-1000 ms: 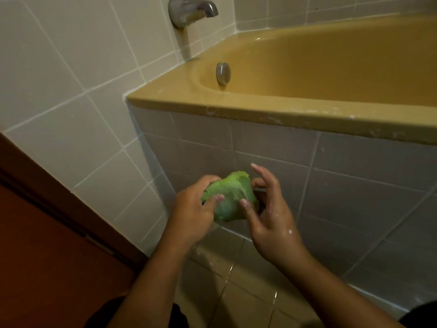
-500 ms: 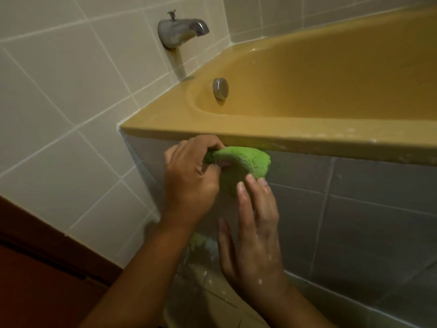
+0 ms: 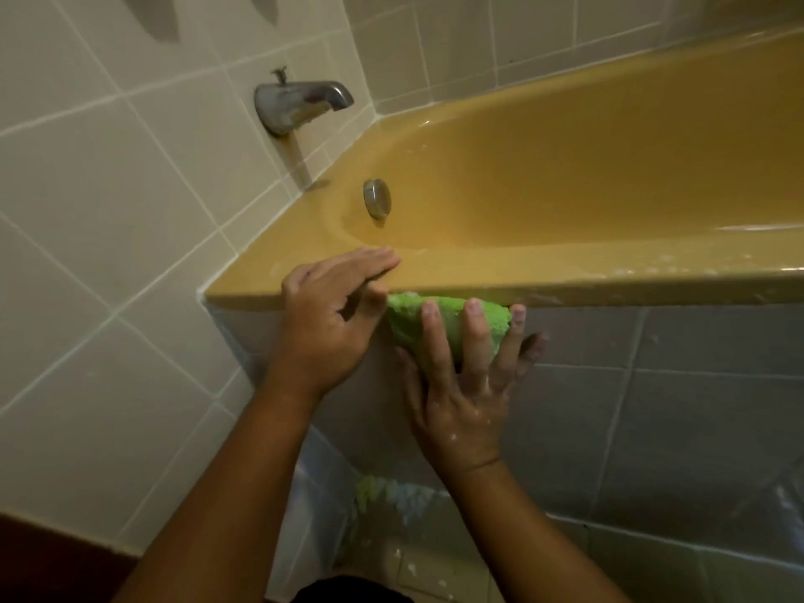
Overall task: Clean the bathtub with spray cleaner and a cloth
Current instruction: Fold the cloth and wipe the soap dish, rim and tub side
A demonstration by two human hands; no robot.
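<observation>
The mustard-yellow bathtub (image 3: 565,280) fills the upper right. A bunched green cloth (image 3: 452,322) is pushed up under the tub's front rim, against the grey tiled panel. My right hand (image 3: 465,376) presses it there with spread, straight fingers, and white foam flecks dot the back of the hand. My left hand (image 3: 330,315) is just left of the cloth. Its fingers lie flat on top of the rim and its thumb touches the cloth's left end. No spray bottle shows in the head view.
A metal spout (image 3: 300,102) juts from the white tiled wall above the tub's left end, with a round overflow cap (image 3: 376,198) inside the tub. Foam and greenish residue (image 3: 383,493) lie at the panel's foot. A dark brown frame (image 3: 43,559) runs along the lower left.
Both hands rose from mid-panel to the tub's rim with the cloth. The left hand stopped gripping the cloth and laid its fingers on the rim, while the right hand spread over the cloth.
</observation>
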